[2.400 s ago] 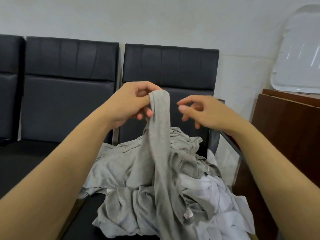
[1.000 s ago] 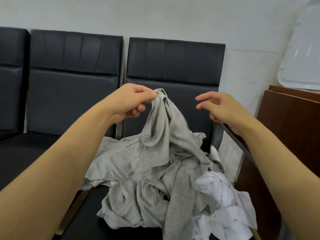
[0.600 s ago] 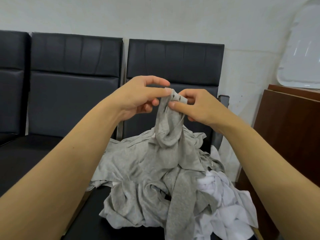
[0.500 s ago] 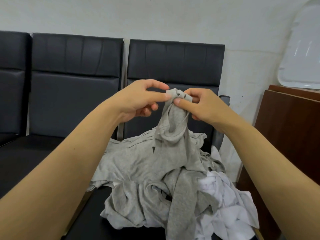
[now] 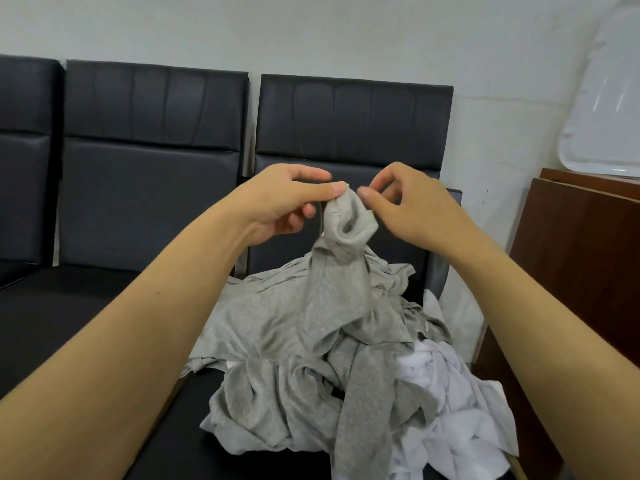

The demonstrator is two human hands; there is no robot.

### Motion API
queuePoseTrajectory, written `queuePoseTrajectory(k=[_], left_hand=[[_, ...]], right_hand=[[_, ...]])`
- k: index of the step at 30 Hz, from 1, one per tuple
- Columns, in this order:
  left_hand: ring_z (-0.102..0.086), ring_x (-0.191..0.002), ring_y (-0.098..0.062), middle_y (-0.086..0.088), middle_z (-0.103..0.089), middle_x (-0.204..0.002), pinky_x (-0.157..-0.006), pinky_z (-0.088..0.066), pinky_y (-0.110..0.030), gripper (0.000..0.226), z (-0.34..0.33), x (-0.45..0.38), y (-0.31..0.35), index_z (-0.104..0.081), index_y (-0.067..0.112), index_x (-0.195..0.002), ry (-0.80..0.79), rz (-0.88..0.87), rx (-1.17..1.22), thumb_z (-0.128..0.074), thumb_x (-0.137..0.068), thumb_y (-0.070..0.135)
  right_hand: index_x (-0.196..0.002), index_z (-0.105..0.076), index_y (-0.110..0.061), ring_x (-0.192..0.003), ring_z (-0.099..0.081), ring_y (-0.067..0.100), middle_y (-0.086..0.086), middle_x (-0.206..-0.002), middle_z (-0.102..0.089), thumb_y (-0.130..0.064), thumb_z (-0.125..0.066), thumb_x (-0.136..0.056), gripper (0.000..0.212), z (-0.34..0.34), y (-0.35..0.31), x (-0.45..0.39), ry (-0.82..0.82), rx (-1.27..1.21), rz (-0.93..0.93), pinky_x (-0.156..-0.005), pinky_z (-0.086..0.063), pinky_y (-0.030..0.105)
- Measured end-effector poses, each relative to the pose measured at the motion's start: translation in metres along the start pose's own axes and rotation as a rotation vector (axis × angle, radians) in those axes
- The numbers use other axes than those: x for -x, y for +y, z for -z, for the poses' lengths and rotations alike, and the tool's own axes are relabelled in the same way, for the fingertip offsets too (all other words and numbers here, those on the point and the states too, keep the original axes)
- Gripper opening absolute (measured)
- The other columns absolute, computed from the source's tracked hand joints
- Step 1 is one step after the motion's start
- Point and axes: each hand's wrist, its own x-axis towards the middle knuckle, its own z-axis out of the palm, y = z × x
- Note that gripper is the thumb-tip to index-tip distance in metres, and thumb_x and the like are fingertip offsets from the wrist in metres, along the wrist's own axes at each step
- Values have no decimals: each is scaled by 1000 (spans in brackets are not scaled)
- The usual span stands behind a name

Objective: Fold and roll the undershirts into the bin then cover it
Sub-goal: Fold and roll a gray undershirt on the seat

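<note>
Two hands mid-frame: my left hand (image 5: pixel 277 202) pinches bunched grey cotton undershirt (image 5: pixel 341 271); right hand (image 5: pixel 412 209) fingers curled, thumb touching it; grasp, cannot tell.

No text, label, brand, number or sign can be read anywhere in view, neither at the grip nor on anything around it
</note>
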Motion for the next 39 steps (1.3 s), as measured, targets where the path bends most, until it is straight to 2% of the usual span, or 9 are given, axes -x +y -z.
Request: queuePoseTrajectory(k=[4, 11, 15, 20, 23, 25, 30, 35, 39], left_hand=[[-51, -54, -3, -3, -68, -98, -43, -34, -15, 36, 5, 0, 1, -68, 21, -124, 8, -36, 6, -79, -90, 18], [-57, -58, -4, 6, -71, -83, -44, -35, -16, 36, 4, 7, 7, -66, 21, -128, -5, -126, -17, -75, -94, 14], [-60, -60, -6, 3, -76, -110, -45, -37, -16, 38, 6, 8, 6, -65, 21, -130, -18, -112, -54, -75, -94, 14], [-64, -71, -9, 7, -72, -128, -51, -41, -19, 48, 2, 12, 3, -61, 29, -137, -144, -82, -128, -77, -93, 19], [-60, -67, -9, 16, -69, -132, -52, -42, -20, 51, -8, 13, 2, -55, 29, -144, -172, -95, -184, -71, -97, 16], [-57, -62, -9, 15, -73, -125, -51, -41, -20, 44, -13, 13, 3, -56, 28, -143, -174, -119, -124, -60, -103, 9], [-55, -58, -9, 2, -70, -134, -50, -40, -19, 42, -10, 16, 11, -58, 29, -140, -178, -182, -55, -55, -104, 7], [-56, -59, -10, 6, -71, -132, -49, -39, -19, 41, -8, 17, 11, -59, 29, -139, -167, -190, 2, -56, -104, 9], [-56, -60, -11, 8, -75, -113, -49, -40, -20, 38, -6, 14, 5, -60, 30, -139, -160, -164, -20, -60, -104, 15]], right_hand=[[-99, -63, -29, -47, -62, 7, -13, -58, -67, -64, -44, -101, 40, 10, -19, 7, -150, -85, 63, -55, -47, 16], [-86, -67, -27, -70, -61, 13, -5, -75, -67, -77, -60, -81, 50, 6, -11, 5, -113, 252, 164, -69, -55, 42], [-76, -74, -23, -57, -55, 8, -8, -69, -67, -49, -61, -99, 37, 15, -11, 4, 32, -135, 115, -63, -48, 29], [-77, -74, -23, -46, -38, 12, -10, -46, -45, -45, -56, -104, 40, 26, -6, 4, 26, -423, -14, -51, -37, 22], [-91, -76, -23, -50, -52, 6, -16, -75, -74, -49, -51, -105, 39, 28, -9, 10, -221, -260, 47, -56, -45, 21], [-95, -74, -25, -55, -63, 4, -14, -92, -77, -55, -54, -101, 37, 24, -10, 12, -330, -104, 52, -63, -48, 21], [-109, -58, -24, -67, -69, 7, -9, -99, -71, -65, -69, -87, 48, 6, -2, 8, -256, 158, -44, -71, -55, 28], [-110, -69, -21, -56, -60, 5, -9, -88, -74, -51, -70, -93, 34, 7, 5, 8, -365, -219, -135, -59, -52, 23], [-98, -73, -11, -52, -41, 7, -7, -60, -50, -39, -71, -96, 29, 8, 7, 6, -351, -530, -162, -50, -37, 19]])
